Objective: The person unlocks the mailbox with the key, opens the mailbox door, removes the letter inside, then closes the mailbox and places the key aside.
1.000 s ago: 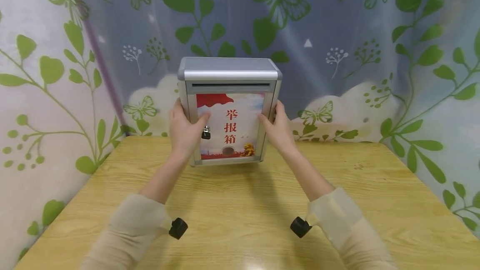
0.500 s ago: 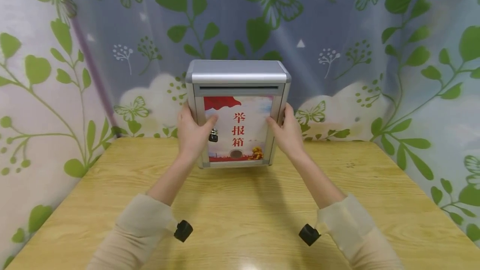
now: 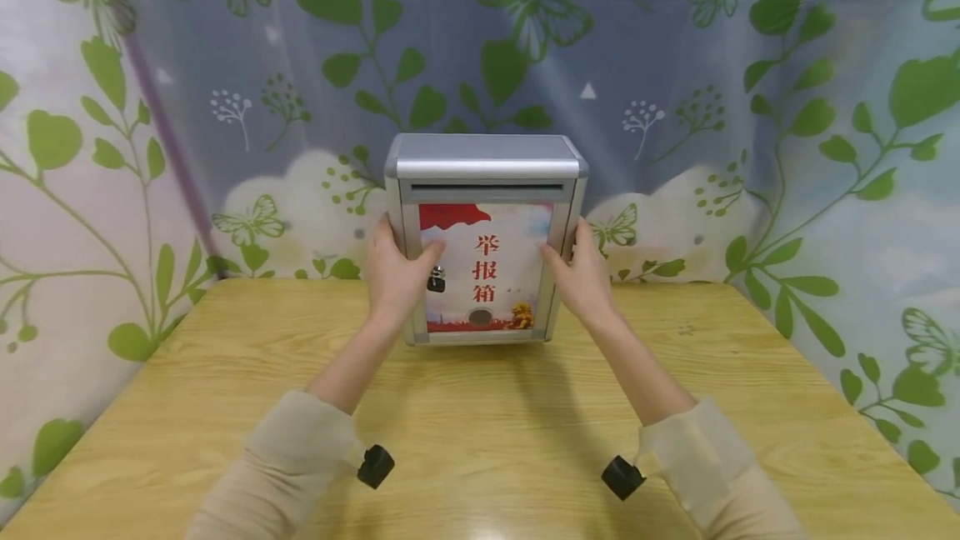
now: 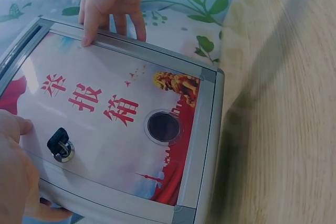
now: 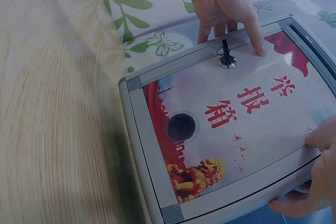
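A silver metal box (image 3: 517,232) hangs over the table between both hands, its front panel facing the camera. Red Chinese characters, a red banner and a golden lion decorate that panel, and a narrow slot (image 3: 487,187) runs across its upper part. My left hand (image 3: 397,277) grips the left side, thumb on the front near a lock with a black key (image 4: 59,142). On the opposite side my right hand (image 3: 587,282) grips the frame, its thumb also on the front. A round dark window (image 5: 181,127) sits low on the panel. The box's back is hidden.
Beneath the box spreads a light wood-grain table (image 3: 480,415), with the box's shadow on it. Behind and beside it hangs a curtain (image 3: 660,148) printed with green leaves and butterflies. Black wrist cameras (image 3: 376,466) are strapped to both sleeves.
Both hands have carried the box to the right and slightly lower. The head view has turned a little to the right. Neither hand's grip has visibly changed.
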Demonstrator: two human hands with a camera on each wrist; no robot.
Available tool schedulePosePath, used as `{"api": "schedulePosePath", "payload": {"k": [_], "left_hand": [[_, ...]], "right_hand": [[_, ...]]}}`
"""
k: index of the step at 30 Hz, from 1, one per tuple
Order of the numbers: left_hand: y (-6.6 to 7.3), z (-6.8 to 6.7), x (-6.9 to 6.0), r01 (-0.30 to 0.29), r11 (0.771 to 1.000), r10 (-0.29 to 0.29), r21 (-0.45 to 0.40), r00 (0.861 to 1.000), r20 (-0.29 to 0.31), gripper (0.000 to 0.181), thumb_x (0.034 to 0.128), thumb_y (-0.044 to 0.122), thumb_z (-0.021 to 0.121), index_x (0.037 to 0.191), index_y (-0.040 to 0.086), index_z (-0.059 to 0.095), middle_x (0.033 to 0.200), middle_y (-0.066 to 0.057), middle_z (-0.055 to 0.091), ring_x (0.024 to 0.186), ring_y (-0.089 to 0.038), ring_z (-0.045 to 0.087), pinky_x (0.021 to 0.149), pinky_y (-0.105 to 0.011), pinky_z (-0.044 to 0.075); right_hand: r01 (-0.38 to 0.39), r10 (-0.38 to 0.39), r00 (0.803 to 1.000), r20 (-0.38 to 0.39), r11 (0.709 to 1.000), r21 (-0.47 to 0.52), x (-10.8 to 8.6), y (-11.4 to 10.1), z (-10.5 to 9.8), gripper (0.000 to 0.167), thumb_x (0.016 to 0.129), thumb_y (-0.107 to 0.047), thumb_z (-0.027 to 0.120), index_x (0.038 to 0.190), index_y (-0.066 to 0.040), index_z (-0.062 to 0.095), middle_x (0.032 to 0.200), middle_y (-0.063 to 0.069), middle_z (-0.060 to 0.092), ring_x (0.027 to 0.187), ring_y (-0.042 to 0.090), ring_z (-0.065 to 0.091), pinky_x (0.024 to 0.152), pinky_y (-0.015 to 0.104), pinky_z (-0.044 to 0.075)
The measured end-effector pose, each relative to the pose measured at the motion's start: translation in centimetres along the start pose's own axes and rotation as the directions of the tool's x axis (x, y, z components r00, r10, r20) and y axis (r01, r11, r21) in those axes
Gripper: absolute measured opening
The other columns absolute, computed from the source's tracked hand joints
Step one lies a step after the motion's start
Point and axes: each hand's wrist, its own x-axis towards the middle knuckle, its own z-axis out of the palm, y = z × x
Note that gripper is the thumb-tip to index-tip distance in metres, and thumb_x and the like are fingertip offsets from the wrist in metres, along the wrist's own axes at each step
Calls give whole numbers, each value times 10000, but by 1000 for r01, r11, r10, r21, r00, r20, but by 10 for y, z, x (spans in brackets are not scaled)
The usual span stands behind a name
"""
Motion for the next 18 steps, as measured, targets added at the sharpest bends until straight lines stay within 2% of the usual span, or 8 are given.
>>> {"api": "schedulePosePath", "payload": {"k": [6,9,18], "left_hand": [[-1,10,-1,13,1000,-12,-18,1000,15,848,808,328,686,1448,16,225,1400,-170,346,1253,-271,363,1037,-412,305],[-2,12,-1,11,1000,-11,-15,1000,18,847,802,332,691,1445,22,236,1382,-167,365,1236,-277,380,1026,-424,318],[-3,22,-2,14,1000,-14,-5,1000,25,832,790,337,696,1432,23,269,1335,-176,390,1176,-291,416,987,-445,352]], "right_hand": [[-40,39,999,-10,999,-27,-1,7,-5,746,960,-303,494,1472,-4,41,1492,230,169,1341,376,227,1055,471,264],[-45,45,999,-17,998,-34,-2,8,-6,730,958,-302,497,1468,2,72,1484,233,193,1341,374,228,1062,472,249],[-39,39,999,-31,999,-11,-4,20,-9,711,954,-305,500,1473,-29,101,1473,224,233,1325,371,271,1041,478,289]]}}
